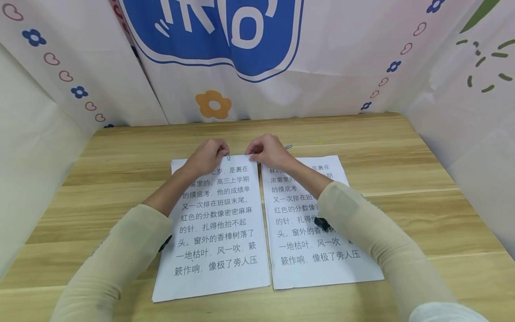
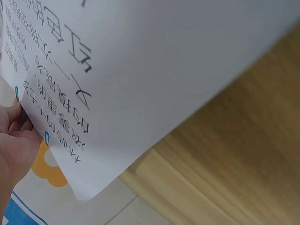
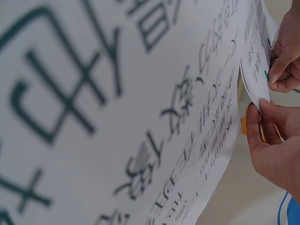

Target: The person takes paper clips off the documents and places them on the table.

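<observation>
Two stacks of printed sheets lie side by side, a left stack (image 1: 217, 241) and a right stack (image 1: 318, 273). My left hand (image 1: 208, 156) is at the top edge of the left stack, its curled thumb and finger pinching a small green paper clip (image 3: 266, 75) there. A blue paper clip (image 2: 47, 137) sits on the same edge, hidden under the hand in the head view. My right hand (image 1: 270, 151) pinches the top right corner of the left stack between thumb and fingers. Its forearm crosses over the right stack.
Behind the right stack, another blue paper clip (image 1: 288, 146) and a yellow paper clip (image 1: 319, 143) lie on the wooden table (image 1: 406, 188). Printed white cloth (image 1: 330, 94) stands along the table's back edge and sides. Dark wrist devices (image 1: 322, 223) show under the sleeves.
</observation>
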Demonstrator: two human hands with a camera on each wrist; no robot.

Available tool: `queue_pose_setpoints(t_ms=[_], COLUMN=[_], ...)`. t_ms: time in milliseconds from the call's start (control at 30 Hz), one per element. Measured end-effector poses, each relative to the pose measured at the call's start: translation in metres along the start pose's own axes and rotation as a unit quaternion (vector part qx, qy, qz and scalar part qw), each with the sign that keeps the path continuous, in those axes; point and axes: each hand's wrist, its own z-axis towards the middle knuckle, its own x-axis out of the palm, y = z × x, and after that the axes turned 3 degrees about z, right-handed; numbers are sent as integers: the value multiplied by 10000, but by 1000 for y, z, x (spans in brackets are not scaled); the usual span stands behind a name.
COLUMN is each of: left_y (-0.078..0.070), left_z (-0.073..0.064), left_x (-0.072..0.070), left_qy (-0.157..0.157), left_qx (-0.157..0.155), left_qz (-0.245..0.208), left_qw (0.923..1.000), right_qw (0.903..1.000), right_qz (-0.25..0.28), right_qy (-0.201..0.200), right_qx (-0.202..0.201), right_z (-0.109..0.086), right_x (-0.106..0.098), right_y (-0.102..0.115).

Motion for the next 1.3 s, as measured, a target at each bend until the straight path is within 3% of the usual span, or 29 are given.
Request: queue_pose_setpoints(t_ms=[800, 1300], left_y=[-3, -1], left_z=[-1, 0], left_x=[-1, 3], left_qy=[160, -23], left_qx=[-118, -215], left_qz=[-139, -58], left_qw=[9997, 9997], right_qw=[10000, 9999], right_qz=[-24, -6], right_qy=[-54, -96], right_qx=[57, 100], right_z=[-2, -1], right_x=[-1, 0], right_y=[0, 0])
